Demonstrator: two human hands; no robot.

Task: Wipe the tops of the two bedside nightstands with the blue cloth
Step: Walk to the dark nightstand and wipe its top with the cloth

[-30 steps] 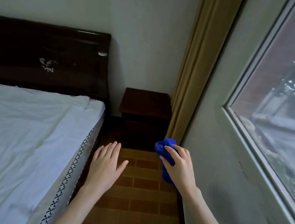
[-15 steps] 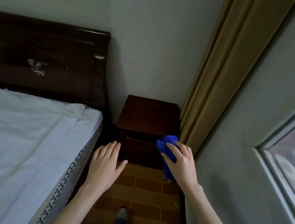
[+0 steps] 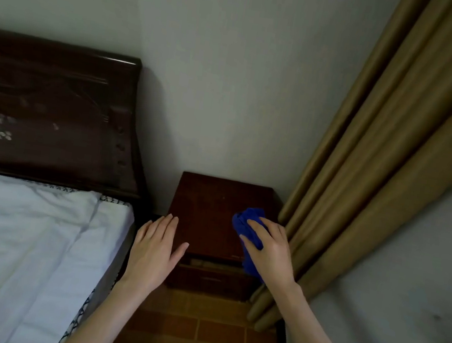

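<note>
A dark wooden nightstand (image 3: pixel 213 213) stands in the corner between the bed and the curtain. Its top is bare. My right hand (image 3: pixel 271 253) is shut on a bunched blue cloth (image 3: pixel 247 220) over the right front part of the nightstand top; whether the cloth touches the wood I cannot tell. The cloth's tail hangs below my palm past the front edge. My left hand (image 3: pixel 154 251) hovers flat with fingers apart at the nightstand's left front corner, holding nothing. Only one nightstand is in view.
A bed with a white sheet (image 3: pixel 20 244) and a dark headboard (image 3: pixel 52 118) fills the left. A tan curtain (image 3: pixel 377 178) hangs right beside the nightstand. A narrow strip of brown tiled floor (image 3: pixel 196 335) runs between bed and right wall (image 3: pixel 406 284).
I have come closer to the nightstand and the view has swung left off the window. My right hand has carried the cloth forward from over the floor to above the nightstand top.
</note>
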